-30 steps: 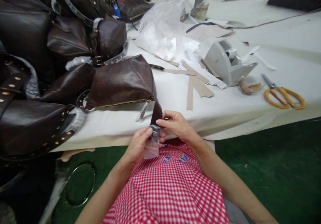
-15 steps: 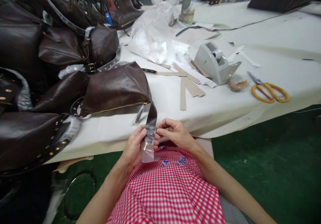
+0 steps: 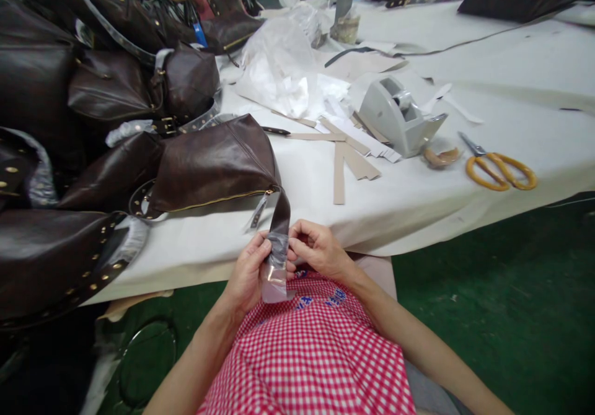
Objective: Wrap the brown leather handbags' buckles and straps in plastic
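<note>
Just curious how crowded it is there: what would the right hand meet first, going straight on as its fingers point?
The right hand would likely meet the plastic-wrapped strap first; they are so close they may already touch, though depth is unclear.

Scissors [image 3: 494, 158] lie near a tape dispenser [image 3: 387, 116].

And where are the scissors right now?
In the head view, the scissors lie toward the right, near the front edge of the table, to the right of the tape dispenser.
</note>
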Tool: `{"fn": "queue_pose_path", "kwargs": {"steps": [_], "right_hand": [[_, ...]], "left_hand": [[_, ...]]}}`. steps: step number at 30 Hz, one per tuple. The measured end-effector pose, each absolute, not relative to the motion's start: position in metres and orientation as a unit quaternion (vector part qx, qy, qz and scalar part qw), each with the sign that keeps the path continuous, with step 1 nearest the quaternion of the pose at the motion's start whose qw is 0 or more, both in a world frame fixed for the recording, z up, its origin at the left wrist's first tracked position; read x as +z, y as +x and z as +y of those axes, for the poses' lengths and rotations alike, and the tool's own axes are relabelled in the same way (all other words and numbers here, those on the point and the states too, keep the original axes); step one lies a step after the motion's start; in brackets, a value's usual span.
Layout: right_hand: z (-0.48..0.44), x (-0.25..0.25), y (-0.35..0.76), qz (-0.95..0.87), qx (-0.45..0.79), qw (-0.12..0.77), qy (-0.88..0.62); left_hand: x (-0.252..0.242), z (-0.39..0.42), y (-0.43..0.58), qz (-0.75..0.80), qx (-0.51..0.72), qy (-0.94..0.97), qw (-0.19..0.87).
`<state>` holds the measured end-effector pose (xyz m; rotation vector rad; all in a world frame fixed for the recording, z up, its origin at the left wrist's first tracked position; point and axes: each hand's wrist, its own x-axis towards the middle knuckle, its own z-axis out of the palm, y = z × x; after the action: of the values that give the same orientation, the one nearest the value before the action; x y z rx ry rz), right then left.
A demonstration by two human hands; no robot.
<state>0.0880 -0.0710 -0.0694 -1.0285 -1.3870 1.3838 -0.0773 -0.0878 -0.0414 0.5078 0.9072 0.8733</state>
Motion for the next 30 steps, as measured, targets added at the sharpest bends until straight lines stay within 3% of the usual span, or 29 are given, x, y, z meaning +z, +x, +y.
{"fn": "queue_pose_path", "kwargs": {"steps": [8, 18, 25, 30], "right_hand": [[-0.071, -0.08, 0.086, -0.648, 0.405, 0.496, -0.412], [-0.067, -0.076, 0.087, -0.638, 0.352, 0.506, -0.461], [-0.065, -0.076, 0.09, -0.684, 0.241, 0.517, -0.455], [-0.061, -0.074, 0.099, -0.749, 0.192, 0.479, -0.417]], "left_hand": [[-0.043, -0.084, -0.084, 0.383, 0.376, 0.269, 0.8], [-0.042, -0.068, -0.097, 0.393, 0.351, 0.379, 0.761], [-0.031, -0.051, -0.089, 0.433, 0.418, 0.589, 0.539], [-0.036, -0.056, -0.08, 0.436, 0.468, 0.581, 0.503]]}}
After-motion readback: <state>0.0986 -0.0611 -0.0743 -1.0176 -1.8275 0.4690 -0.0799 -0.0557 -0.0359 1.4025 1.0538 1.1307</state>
